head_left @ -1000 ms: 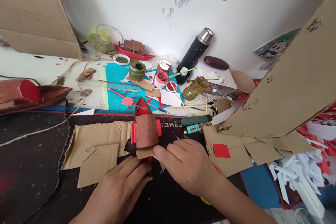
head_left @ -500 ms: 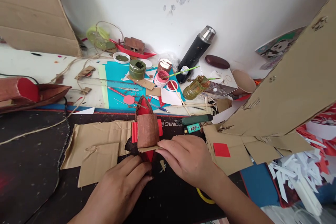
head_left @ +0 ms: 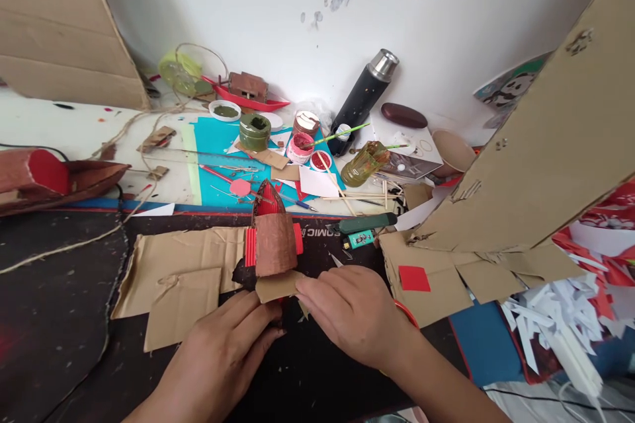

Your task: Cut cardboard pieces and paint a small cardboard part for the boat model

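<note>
A small cardboard model boat [head_left: 276,244] with a brown curved cabin and red ribbed sides stands on the dark mat, bow pointing away from me. My left hand [head_left: 233,334] is closed around its near end, fingers partly covering the hull. Between the thumb and fingers of my right hand [head_left: 350,314] is a small piece of cardboard [head_left: 278,285], held against or just below the cabin's near opening; I cannot tell whether it touches. Part of the boat's stern is hidden by the cardboard and my left hand.
Cardboard sheets [head_left: 183,304] lie left of the boat. A green utility knife [head_left: 367,223] and a teal lighter-like item [head_left: 358,239] lie to the right. Behind stand paint jars [head_left: 254,131], a murky jar with brushes [head_left: 364,164] and a black thermos [head_left: 364,96]. A large cardboard panel [head_left: 536,145] rises at right.
My right hand has tilted the cardboard piece so its flat face shows more, and brought it slightly nearer me. My left hand stays on the boat. The view has shifted slightly.
</note>
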`<action>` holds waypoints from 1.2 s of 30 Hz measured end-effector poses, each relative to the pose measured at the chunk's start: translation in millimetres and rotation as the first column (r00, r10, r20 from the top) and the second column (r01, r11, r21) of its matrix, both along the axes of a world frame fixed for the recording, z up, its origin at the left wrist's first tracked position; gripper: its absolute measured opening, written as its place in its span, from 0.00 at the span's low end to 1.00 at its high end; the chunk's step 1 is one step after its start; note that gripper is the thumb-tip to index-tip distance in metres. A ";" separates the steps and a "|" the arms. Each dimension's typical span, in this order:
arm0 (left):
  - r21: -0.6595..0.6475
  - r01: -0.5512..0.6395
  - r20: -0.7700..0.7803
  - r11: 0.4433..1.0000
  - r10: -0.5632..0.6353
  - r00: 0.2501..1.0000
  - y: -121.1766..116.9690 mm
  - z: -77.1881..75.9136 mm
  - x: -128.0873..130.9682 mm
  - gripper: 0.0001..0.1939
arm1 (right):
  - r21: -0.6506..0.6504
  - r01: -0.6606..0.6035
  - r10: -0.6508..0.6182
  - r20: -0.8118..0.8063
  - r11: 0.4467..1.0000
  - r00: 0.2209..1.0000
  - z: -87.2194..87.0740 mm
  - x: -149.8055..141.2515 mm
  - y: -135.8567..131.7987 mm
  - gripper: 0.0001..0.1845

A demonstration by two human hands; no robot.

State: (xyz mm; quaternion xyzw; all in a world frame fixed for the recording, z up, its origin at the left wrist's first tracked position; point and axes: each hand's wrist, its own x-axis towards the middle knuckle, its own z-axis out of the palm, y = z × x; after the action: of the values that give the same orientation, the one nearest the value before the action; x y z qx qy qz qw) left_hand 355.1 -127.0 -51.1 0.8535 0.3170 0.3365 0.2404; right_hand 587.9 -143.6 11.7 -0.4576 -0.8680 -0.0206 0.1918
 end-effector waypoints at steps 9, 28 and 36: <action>-0.012 0.016 -0.015 1.000 -0.017 1.000 1.7 1.0 -0.6 0.13 | 0.039 -0.026 0.027 -0.019 0.999 0.999 -1.7 0.4 3.8 0.20; -0.058 0.001 0.009 0.998 0.000 1.000 -0.3 -3.4 -2.9 0.12 | -0.017 -0.046 0.046 -0.015 0.999 0.999 6.8 -1.4 7.7 0.20; -0.056 0.001 0.007 0.998 0.000 1.000 1.0 -0.2 -1.6 0.12 | -0.046 -0.043 0.043 0.020 0.998 0.999 14.1 1.1 8.4 0.22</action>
State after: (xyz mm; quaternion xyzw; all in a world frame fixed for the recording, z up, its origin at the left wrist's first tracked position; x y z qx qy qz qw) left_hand 353.5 -126.1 -51.3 0.8454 0.3252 0.3302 0.2655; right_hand 589.0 -135.2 25.8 -0.4429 -0.8798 -0.0014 0.1725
